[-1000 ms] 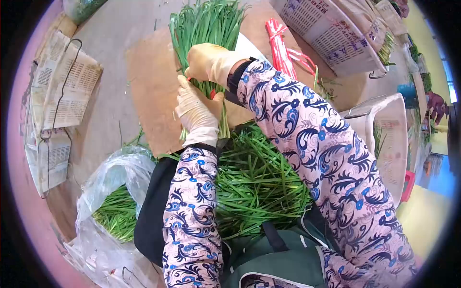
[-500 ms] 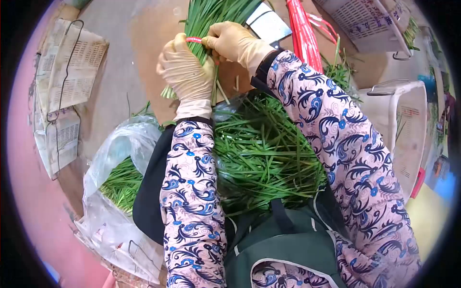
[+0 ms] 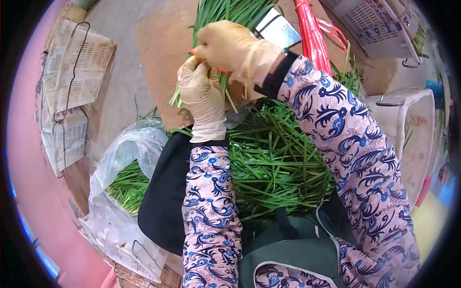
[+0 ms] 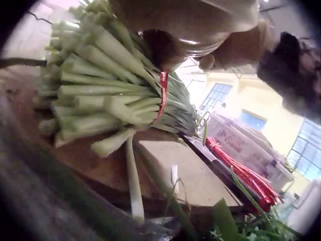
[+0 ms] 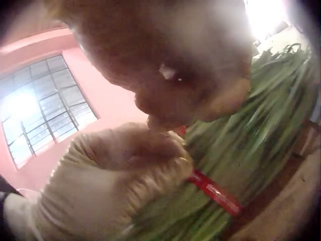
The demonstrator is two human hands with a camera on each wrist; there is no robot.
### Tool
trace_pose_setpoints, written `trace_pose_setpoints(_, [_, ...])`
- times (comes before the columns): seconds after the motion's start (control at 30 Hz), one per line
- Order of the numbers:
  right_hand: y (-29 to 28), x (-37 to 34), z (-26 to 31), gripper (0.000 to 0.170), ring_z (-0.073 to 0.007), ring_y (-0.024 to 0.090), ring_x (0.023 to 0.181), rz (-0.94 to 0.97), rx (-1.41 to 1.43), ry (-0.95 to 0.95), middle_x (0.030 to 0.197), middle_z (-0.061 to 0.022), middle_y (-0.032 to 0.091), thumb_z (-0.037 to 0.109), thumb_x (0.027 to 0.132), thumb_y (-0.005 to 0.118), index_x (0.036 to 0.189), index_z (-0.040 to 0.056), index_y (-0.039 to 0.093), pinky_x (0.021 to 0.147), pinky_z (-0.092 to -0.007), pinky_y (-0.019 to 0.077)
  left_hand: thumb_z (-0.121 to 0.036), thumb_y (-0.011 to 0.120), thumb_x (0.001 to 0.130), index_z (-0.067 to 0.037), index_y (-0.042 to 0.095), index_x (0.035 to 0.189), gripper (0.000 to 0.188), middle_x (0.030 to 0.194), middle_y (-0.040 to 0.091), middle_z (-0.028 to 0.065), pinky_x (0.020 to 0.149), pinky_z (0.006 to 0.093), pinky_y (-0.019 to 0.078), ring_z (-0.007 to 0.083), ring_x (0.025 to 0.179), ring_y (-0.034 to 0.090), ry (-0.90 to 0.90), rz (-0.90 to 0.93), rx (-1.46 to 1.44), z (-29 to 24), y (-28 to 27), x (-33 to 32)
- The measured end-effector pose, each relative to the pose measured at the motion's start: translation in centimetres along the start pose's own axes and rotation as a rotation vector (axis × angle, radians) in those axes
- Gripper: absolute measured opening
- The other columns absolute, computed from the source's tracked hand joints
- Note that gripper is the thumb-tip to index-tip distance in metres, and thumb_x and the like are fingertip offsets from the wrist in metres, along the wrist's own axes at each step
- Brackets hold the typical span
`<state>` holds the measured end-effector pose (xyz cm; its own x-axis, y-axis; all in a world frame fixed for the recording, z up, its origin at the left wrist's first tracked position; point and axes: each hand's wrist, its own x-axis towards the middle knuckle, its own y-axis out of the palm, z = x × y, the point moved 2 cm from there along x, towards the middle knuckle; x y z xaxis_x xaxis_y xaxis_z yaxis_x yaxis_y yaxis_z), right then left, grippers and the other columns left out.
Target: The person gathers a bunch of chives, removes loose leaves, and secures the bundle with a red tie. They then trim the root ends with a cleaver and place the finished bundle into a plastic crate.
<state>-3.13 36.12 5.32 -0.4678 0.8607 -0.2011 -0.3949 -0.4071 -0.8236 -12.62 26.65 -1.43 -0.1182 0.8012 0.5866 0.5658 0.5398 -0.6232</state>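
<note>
- Fingers of the gloved left hand (image 3: 202, 98) are curling inward and gripping the red band (image 5: 215, 192) at the side of the green bundle (image 4: 100, 85).
- Fingers of the gloved right hand (image 3: 237, 50) are bending down to meet the left fingertips; they seem to be pinching the same band, though blur and shadow in the right wrist view are leaving that a little uncertain.
- The green bundle is lying over the brown board (image 3: 158, 62) in front of the person, its long leaves pointing away and its pale cut ends facing back.
- The red band is crossing the stalks above those cut ends, and the leaves are spreading out beyond it.
- One pale stalk (image 4: 134, 181) is hanging below the rest.
- Red strips (image 3: 313, 38) are lying in a long bunch to the right of the bundle, and a flat white object (image 3: 278, 28) is lying between the two.
- Loose green leaves (image 3: 283, 158) are heaping up nearer the person, below the board.
- A clear plastic bag (image 3: 108, 211) is sitting at the left, holding more greens (image 3: 129, 185).
- Patterned sleeves (image 3: 209, 211) are covering both arms.
</note>
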Motion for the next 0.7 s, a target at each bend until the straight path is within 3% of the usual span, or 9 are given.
trace_pose_setpoints(0.1, [0.0, 0.6, 4.0, 0.028, -0.0369, 0.070, 0.087, 0.121, -0.117, -0.073, 0.088, -0.0181, 0.071, 0.029, 0.086, 0.067, 0.095, 0.0034, 0.074, 0.077, -0.0430, 0.0558, -0.002, 0.070, 0.078, -0.003, 0.065, 0.111, 0.034, 0.110, 0.065, 0.0155, 0.088, 0.0410, 0.0486, 0.0322, 0.102, 0.061, -0.284, -0.173, -0.554, 0.2, 2.3, -1.7])
trace_pose_setpoints(0.17, [1.5, 2.0, 5.3, 0.027, -0.0364, 0.070, 0.085, 0.132, -0.164, -0.275, 0.084, -0.0170, 0.071, 0.028, 0.085, 0.067, 0.095, 0.0041, 0.074, 0.074, -0.0431, 0.0563, -0.005, 0.071, 0.078, -0.005, 0.064, 0.113, 0.037, 0.108, 0.066, 0.0146, 0.086, 0.0409, 0.0493, 0.0334, 0.099, 0.062, -0.336, -0.197, -0.541, 1.7, 3.2, -3.6])
trace_pose_setpoints(0.3, [0.5, 3.9, 3.2, 0.027, -0.0264, 0.067, 0.062, 0.050, 0.003, -0.301, 0.072, -0.0131, 0.069, 0.029, 0.086, 0.066, 0.082, 0.0019, 0.071, 0.057, -0.0380, 0.0538, 0.002, 0.074, 0.072, -0.004, 0.067, 0.096, 0.026, 0.098, 0.068, 0.0126, 0.082, 0.0396, 0.0514, 0.0317, 0.095, 0.064, -0.138, -0.172, -0.201, 0.7, 1.2, -1.7])
trace_pose_setpoints(0.37, [-0.8, 3.7, 0.9, 0.027, -0.0259, 0.071, 0.073, 0.107, 0.155, -0.121, 0.080, -0.0119, 0.073, 0.026, 0.084, 0.061, 0.083, 0.0037, 0.075, 0.068, -0.0388, 0.0558, 0.003, 0.075, 0.071, -0.003, 0.068, 0.088, 0.019, 0.094, 0.069, 0.0118, 0.081, 0.0387, 0.0524, 0.0298, 0.092, 0.065, -0.058, -0.211, -0.134, 0.1, 0.7, -0.3])
trace_pose_setpoints(0.4, [-1.2, 2.3, 0.1, 0.029, -0.0243, 0.070, 0.070, 0.072, 0.084, -0.156, 0.078, -0.0120, 0.073, 0.028, 0.084, 0.062, 0.081, 0.0026, 0.074, 0.067, -0.0373, 0.0557, 0.003, 0.075, 0.071, -0.003, 0.068, 0.087, 0.018, 0.093, 0.068, 0.0114, 0.081, 0.0382, 0.0526, 0.0294, 0.090, 0.065, -0.051, -0.191, -0.116, -0.1, 0.4, -0.1])
trace_pose_setpoints(0.43, [-1.9, 0.0, -0.5, 0.028, -0.0156, 0.062, 0.054, 0.125, 0.201, -0.140, 0.066, -0.0078, 0.066, 0.027, 0.088, 0.066, 0.081, 0.0003, 0.068, 0.049, -0.0309, 0.0494, 0.002, 0.075, 0.071, -0.004, 0.068, 0.087, 0.018, 0.093, 0.068, 0.0110, 0.081, 0.0377, 0.0528, 0.0290, 0.089, 0.065, -0.042, -0.172, -0.092, -0.2, 0.2, 0.1])
trace_pose_setpoints(0.5, [-0.5, -1.9, -3.1, 0.027, -0.0092, 0.056, 0.051, 0.148, 0.469, 0.021, 0.063, -0.0028, 0.062, 0.026, 0.093, 0.065, 0.086, 0.0002, 0.066, 0.046, -0.0246, 0.0448, -0.002, 0.074, 0.072, -0.004, 0.069, 0.086, 0.015, 0.092, 0.068, 0.0105, 0.078, 0.0370, 0.0528, 0.0286, 0.085, 0.065, -0.056, -0.136, -0.115, -0.9, -0.3, 0.6])
trace_pose_setpoints(0.57, [1.9, -2.5, -5.9, 0.024, -0.0082, 0.053, 0.049, 0.178, 0.669, 0.199, 0.063, -0.0016, 0.060, 0.024, 0.096, 0.064, 0.088, 0.0015, 0.064, 0.044, -0.0233, 0.0420, -0.003, 0.074, 0.073, -0.004, 0.070, 0.087, 0.014, 0.093, 0.068, 0.0100, 0.076, 0.0364, 0.0527, 0.0288, 0.085, 0.064, -0.062, -0.094, -0.152, -1.4, -0.5, 0.8])
trace_pose_setpoints(0.7, [3.9, -4.3, -6.5, 0.024, -0.0060, 0.051, 0.052, 0.013, 0.772, 0.162, 0.065, -0.0004, 0.060, 0.025, 0.097, 0.063, 0.086, 0.0034, 0.063, 0.045, -0.0213, 0.0409, -0.007, 0.073, 0.074, -0.008, 0.070, 0.083, 0.009, 0.091, 0.066, 0.0072, 0.078, 0.0399, 0.0468, 0.0269, 0.082, 0.062, 0.070, -0.064, -0.019, -1.8, -1.0, 1.2])
